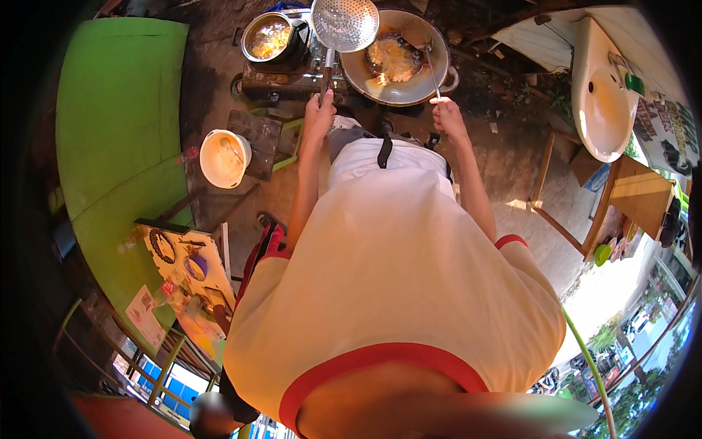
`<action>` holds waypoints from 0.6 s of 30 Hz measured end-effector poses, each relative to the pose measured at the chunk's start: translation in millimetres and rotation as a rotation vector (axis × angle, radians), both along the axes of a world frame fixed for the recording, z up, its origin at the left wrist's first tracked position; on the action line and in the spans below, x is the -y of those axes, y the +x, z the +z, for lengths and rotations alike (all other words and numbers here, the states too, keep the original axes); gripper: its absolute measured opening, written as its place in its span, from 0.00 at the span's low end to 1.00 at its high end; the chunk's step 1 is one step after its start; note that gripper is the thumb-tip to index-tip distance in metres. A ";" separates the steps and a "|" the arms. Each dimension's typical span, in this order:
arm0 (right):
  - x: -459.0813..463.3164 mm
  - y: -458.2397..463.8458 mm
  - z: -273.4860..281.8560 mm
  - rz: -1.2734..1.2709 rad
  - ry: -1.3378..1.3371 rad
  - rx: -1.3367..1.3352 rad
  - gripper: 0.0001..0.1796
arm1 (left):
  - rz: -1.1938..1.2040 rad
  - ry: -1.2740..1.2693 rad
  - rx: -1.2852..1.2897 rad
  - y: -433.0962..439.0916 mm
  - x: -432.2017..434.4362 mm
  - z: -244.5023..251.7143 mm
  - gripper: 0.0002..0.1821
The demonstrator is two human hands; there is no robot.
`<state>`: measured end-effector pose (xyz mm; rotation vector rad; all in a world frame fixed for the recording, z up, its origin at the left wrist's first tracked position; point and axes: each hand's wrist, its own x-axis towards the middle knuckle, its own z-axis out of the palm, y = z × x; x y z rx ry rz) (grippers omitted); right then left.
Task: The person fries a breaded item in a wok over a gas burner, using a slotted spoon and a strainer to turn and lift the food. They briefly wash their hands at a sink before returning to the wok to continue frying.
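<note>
My left hand (320, 114) grips the dark handle of a perforated metal skimmer (345, 23). The skimmer's round head is held up beside the wok's left rim and overlaps it in the view. In my right hand (449, 117) is the thin metal handle of a spatula (433, 74), whose blade reaches into the wok. Golden-brown food (397, 61) sits in dark bubbling oil at the middle of the wide metal wok (359, 82). To the left, a metal pot (246, 43) of yellowish liquid with pieces in it stands on the stove (293, 85).
A white bucket (209, 167) with a spoon inside is beside a dark wooden stool (263, 140). Another person's red trouser leg (270, 241) shows at left, near a cluttered table (216, 249). A washbasin (595, 123) and wooden frame (559, 230) stand right.
</note>
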<state>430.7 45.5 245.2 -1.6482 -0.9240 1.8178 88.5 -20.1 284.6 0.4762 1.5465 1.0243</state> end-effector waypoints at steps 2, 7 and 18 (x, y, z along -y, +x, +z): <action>-0.9 -1.0 1.7 0.006 0.038 0.082 0.12 | 0.014 -0.009 -0.014 2.2 5.4 1.0 0.17; -5.5 0.7 4.5 0.031 -0.074 -0.099 0.12 | 0.031 -0.031 -0.024 10.8 13.3 0.2 0.17; -10.4 -0.9 -6.4 0.040 0.016 -0.038 0.11 | 0.038 0.009 -0.042 23.7 17.0 -2.7 0.18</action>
